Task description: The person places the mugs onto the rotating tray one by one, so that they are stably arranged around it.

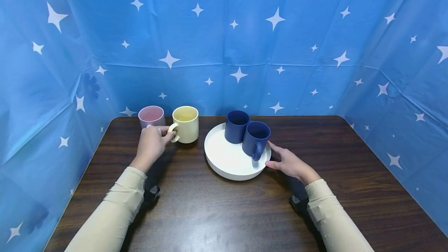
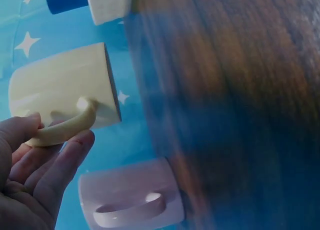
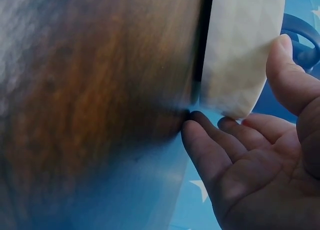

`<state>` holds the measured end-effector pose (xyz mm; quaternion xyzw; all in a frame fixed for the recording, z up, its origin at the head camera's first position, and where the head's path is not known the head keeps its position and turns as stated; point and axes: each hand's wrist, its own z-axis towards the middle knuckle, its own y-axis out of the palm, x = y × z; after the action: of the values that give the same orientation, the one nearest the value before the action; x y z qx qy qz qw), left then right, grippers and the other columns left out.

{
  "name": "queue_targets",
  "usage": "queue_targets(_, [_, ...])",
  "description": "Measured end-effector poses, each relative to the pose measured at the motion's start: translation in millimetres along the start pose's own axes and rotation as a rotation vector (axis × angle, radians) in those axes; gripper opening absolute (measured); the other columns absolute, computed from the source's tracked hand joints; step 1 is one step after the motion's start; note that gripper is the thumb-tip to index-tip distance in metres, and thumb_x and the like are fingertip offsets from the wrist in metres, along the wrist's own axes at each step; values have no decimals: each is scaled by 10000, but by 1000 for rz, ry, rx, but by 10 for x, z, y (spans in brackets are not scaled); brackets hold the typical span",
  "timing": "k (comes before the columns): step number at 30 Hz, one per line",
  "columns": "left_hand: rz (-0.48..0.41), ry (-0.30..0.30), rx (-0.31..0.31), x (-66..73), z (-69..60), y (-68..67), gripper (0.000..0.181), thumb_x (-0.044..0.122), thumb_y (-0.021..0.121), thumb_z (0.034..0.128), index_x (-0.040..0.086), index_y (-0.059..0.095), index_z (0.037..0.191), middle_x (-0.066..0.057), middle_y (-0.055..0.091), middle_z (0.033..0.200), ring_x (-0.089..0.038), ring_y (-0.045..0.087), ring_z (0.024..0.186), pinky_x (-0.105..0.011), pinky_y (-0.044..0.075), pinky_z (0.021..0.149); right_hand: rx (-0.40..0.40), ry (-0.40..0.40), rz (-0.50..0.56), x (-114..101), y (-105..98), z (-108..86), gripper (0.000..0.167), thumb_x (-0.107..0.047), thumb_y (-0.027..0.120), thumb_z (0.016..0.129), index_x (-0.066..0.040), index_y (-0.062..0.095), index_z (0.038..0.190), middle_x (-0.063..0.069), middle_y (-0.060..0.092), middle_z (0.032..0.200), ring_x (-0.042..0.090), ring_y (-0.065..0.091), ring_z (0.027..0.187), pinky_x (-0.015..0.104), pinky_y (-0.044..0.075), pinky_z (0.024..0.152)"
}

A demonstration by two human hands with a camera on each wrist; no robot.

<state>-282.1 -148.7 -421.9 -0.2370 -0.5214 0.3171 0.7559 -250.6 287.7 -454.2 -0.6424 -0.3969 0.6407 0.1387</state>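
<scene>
My left hand [image 1: 152,145] pinches the handle of a pale yellow mug [image 1: 187,129] between thumb and fingers. In the left wrist view the base of this upright mug is slightly off the table. Just left of it stands a pink mug [image 1: 152,115], partly hidden behind my left hand in the head view. A round white tray [image 1: 224,166] carries two dark blue mugs, one at the back [image 1: 235,129] and one nearer the right rim [image 1: 252,140], side by side. My right hand [image 1: 288,162] touches the tray's right side, thumb at the rim, fingers extended along the wall.
The dark wood table [image 1: 210,213] ends at a blue star-patterned cloth [image 1: 245,42] hanging behind and at both sides. A dark wrist device [image 1: 152,193] sits under the left sleeve, another [image 1: 295,201] by the right sleeve.
</scene>
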Motion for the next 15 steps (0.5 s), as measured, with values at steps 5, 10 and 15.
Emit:
queue_targets(5, [-2, 8, -12, 76, -4, -57, 243, 136, 733, 948, -39, 761, 1115, -164, 759, 866, -203, 525, 621, -283, 385, 520, 0, 4, -1, 4, -12, 4, 841, -299, 690, 981, -47, 197, 1615, 231, 241, 1635, 425, 235, 1498, 606, 235, 1177])
queue_targets(10, [-3, 28, -33, 149, -9, -103, 249, 136, 728, 953, -36, 756, 1130, -164, 758, 878, -173, 486, 578, -265, 350, 479, -2, 2, -3, 6, -13, 0, 840, -298, 689, 982, -53, 195, 1616, 223, 237, 1639, 424, 230, 1501, 607, 233, 1178])
queue_targets(15, [-24, 53, -54, 215, -25, -129, 256, 137, 715, 963, -44, 749, 1141, -167, 757, 883, -156, 470, 552, -260, 347, 459, 1, -12, 0, 29, 2, 4, 837, -302, 685, 984, -30, 200, 1610, 235, 239, 1635, 435, 232, 1496, 611, 235, 1175])
